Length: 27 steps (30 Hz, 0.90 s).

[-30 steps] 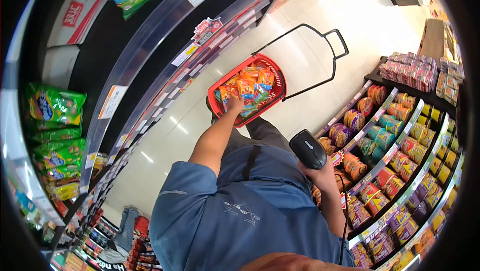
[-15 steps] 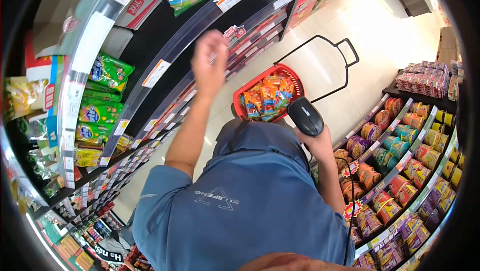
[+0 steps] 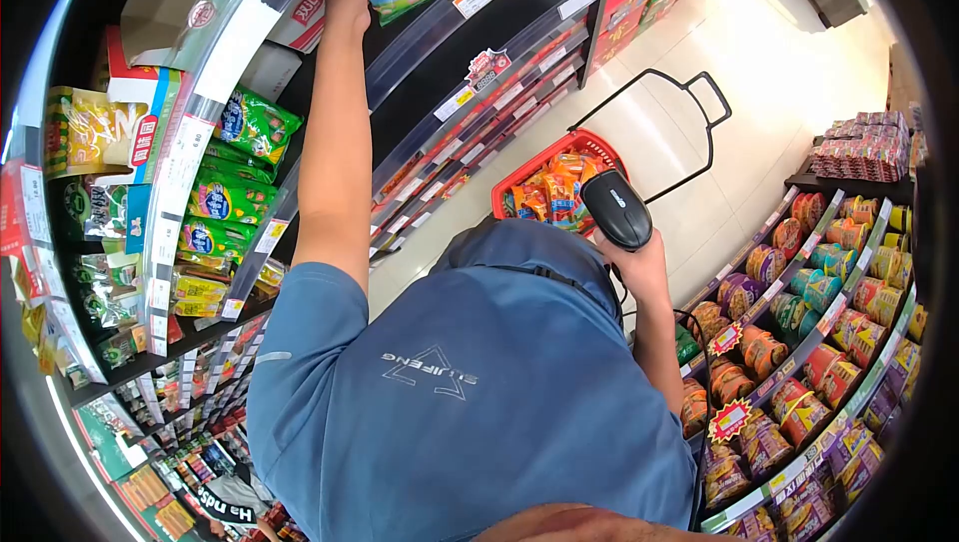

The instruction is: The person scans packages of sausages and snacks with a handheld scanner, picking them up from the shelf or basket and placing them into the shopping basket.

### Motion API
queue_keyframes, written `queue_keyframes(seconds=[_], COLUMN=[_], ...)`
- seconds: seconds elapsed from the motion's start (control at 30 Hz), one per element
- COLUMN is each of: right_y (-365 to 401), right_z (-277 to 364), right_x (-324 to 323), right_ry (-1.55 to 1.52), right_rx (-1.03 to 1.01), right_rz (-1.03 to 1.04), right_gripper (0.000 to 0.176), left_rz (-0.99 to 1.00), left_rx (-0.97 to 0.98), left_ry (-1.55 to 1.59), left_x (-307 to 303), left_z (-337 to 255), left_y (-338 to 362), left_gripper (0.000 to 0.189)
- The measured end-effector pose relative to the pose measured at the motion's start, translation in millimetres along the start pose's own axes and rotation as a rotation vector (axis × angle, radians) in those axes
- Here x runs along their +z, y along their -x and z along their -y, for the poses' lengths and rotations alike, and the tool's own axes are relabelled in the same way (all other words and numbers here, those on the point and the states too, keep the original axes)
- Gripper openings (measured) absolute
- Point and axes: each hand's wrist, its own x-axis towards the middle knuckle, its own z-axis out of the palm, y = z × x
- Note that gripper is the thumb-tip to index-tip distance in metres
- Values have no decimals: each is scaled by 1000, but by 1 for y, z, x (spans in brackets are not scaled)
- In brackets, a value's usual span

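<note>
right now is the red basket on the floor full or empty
Nearly full: orange and yellow packets are heaped to about the rim of the red basket, hiding its bottom.

Glossy pale floor (image 3: 759, 92) ran toward 1 o'clock with glare; dark shelves (image 3: 440, 52) stood at 10 o'clock, shelf rack (image 3: 844, 187) at 3.
</note>
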Motion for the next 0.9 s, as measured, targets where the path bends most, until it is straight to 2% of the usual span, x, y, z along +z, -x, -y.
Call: queue_keyframes(seconds=[0.17,0.23,0.27,0.4,0.47,0.5,0.57,0.63,0.7,0.83,0.9], right_y=[8,10,10,10,9,8,6,4,1,0,0], right_z=[4,-2,-3,-1,4,7,14,20,27,42,44], right_x=[1,2,2,5,8,9,11,13,17,24,26], right_ry=[26,41,46,84,104,103,103,140,112,84,116], right_rx=[30,-31,-32,0,19,2,-15,25,-15,-63,-45], right_rz=[-40,-25,-36,-3,2,13,24,51,59,108,128], right_gripper=[26,26,26,29,30,31,31,32,32,32,32], left_rz=[30,-156,-265,-253,-179,-180,-162,-100,350,635,711], left_rx=[62,160,146,182,65,65,-74,-248,-344,-491,-530], left_ry=[59,125,100,223,301,304,522,761,868,1145,1185], left_x=[4,20,30,4,-2,1,16,15,7,33,43], left_z=[5,-11,-30,-37,-52,-58,-65,-48,-13,43,54], left_y=[-4,20,36,35,62,81,126,158,185,235,252], left_gripper=[46,34,38,35,31,31,34,35,36,34,33])
